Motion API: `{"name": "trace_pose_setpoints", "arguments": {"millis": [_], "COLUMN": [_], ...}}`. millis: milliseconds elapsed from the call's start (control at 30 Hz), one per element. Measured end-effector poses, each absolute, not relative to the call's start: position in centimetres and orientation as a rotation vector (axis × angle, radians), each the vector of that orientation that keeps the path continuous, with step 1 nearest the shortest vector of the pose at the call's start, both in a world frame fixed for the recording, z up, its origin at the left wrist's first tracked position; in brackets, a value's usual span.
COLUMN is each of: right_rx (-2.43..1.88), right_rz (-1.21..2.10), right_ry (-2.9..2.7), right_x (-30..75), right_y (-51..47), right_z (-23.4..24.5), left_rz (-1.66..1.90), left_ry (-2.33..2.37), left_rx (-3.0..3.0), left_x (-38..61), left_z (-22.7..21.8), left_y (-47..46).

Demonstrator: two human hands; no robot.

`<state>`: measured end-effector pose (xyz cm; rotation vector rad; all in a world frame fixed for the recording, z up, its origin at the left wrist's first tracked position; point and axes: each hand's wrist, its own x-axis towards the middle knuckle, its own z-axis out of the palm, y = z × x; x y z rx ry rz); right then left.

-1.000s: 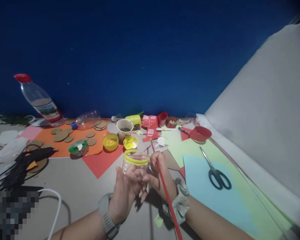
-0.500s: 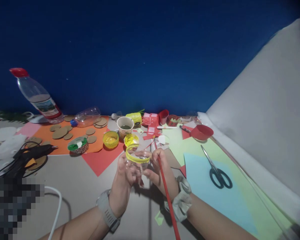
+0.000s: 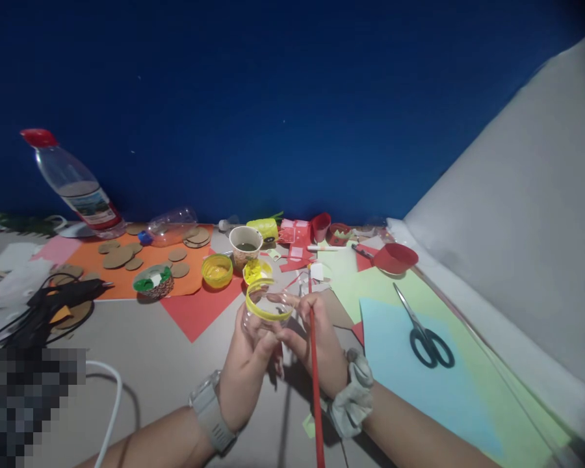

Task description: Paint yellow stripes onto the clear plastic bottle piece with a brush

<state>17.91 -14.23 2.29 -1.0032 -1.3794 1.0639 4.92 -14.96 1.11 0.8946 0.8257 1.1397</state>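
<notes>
My left hand is wrapped round a clear plastic cup, probably a cut bottle base, with a yellow band round its rim. In my right hand is a long red-handled paintbrush, its tip pointing away from me; those fingers also touch the cup's right side. Just beyond the cup sits a small dish with yellow paint. A yellow-coated bowl stands to its left. Behind them is a paper cup with dark liquid inside.
Scissors lie on blue paper at the right, near a red cup piece. Cardboard discs and a green-rimmed dish rest on orange paper. A glue gun with cables and a bottle are left.
The paintbrush has swung more upright, its lower end moving left. My left thumb has come round to the cup's near side. The cup is tilted slightly differently.
</notes>
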Motion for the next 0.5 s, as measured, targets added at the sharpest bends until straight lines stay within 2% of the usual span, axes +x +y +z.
{"name": "trace_pose_setpoints", "arguments": {"millis": [133, 267, 433, 500], "right_rx": [-1.118, -1.208, -1.1, -1.068], "right_rz": [1.033, 0.861, 0.841, 0.799], "right_ry": [-1.423, -1.382, -1.314, -1.279], "right_x": [18.2, 19.7, 22.1, 22.7], "right_y": [-14.2, -13.9, -14.0, -14.2], "right_z": [2.9, 3.0, 1.2, 0.5], "left_rz": [1.153, 1.063, 1.252, 1.128], "left_ry": [0.893, 0.868, 0.861, 0.892], "left_rx": [0.913, 0.876, 0.818, 0.809], "left_x": [4.9, 4.5, 3.0, 2.1], "left_z": [1.4, 2.7, 4.3, 3.6], "left_y": [-14.6, -13.6, -13.2, -13.6]}}
